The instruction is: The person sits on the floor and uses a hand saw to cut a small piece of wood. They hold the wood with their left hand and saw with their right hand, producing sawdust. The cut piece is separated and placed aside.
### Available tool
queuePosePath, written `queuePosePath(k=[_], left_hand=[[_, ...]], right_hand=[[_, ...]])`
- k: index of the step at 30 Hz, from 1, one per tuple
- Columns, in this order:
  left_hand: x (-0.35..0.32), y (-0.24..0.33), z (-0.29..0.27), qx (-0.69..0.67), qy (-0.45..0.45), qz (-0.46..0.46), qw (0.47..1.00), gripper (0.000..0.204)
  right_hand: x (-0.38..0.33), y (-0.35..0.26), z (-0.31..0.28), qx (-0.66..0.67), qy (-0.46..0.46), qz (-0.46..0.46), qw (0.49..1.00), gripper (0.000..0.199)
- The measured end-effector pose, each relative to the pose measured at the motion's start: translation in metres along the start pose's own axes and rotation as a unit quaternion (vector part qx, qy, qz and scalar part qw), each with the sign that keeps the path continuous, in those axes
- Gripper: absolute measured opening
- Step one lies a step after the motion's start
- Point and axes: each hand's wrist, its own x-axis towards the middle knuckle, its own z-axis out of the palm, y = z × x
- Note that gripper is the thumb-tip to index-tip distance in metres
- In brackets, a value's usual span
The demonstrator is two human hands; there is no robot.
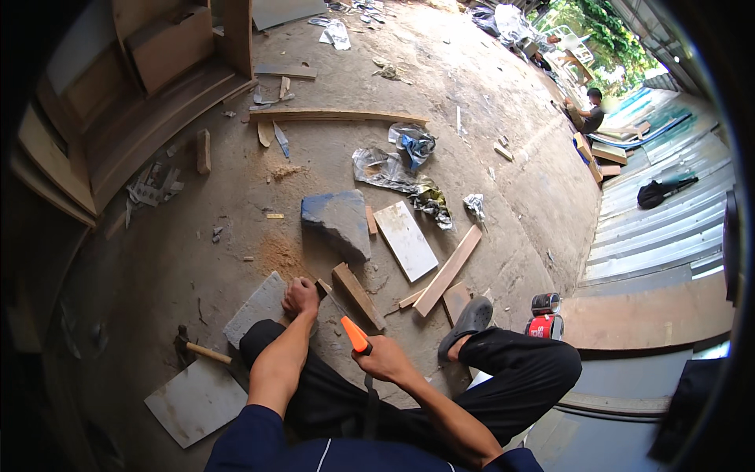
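Observation:
My right hand [383, 359] is closed round the grip of a hand saw [356, 334] with a bright orange and black handle. Its thin blade runs up and left toward my other hand and shows only in part. My left hand [300, 297] is closed on a small dark-ended piece of wood [323, 289], pressed down over a pale stone block [258, 308]. How far the wood extends under the fingers is hidden. Just right of that hand lies a short wooden block [359, 296].
A hammer [206, 351] and white board [195, 401] lie at my left. Ahead are a blue-grey stone [336, 224], sawdust [279, 253], a white slab [406, 241] and a wood strip [448, 271]. Cans [544, 326] stand right. Another person [588, 114] sits far right; a wooden cabinet [165, 102] stands left.

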Motion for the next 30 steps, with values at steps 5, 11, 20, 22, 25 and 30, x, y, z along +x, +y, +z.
queuePosePath(k=[5, 11, 20, 22, 25, 30], left_hand=[[-0.055, -0.080, -0.022, -0.015, 0.006, 0.013, 1.000, 0.029], [-0.098, -0.044, -0.003, -0.005, 0.021, 0.019, 1.000, 0.031], [-0.096, -0.005, 0.151, -0.003, 0.003, 0.047, 0.999, 0.039], [-0.099, -0.034, 0.151, 0.034, 0.020, 0.041, 0.998, 0.038], [-0.078, -0.069, 0.186, 0.018, 0.017, 0.036, 0.999, 0.032], [0.003, -0.110, 0.248, -0.008, 0.037, 0.033, 0.999, 0.030]], right_hand=[[-0.071, 0.011, 0.056, 0.033, -0.001, -0.007, 0.999, 0.028], [-0.088, 0.061, 0.015, 0.030, -0.030, -0.011, 0.999, 0.029], [0.013, 0.215, -0.003, 0.073, -0.029, -0.034, 0.996, 0.032], [0.009, 0.212, 0.014, 0.055, -0.032, -0.049, 0.997, 0.032], [0.034, 0.228, 0.052, 0.078, -0.038, -0.068, 0.994, 0.031], [0.081, 0.219, 0.090, 0.062, -0.043, -0.036, 0.996, 0.034]])
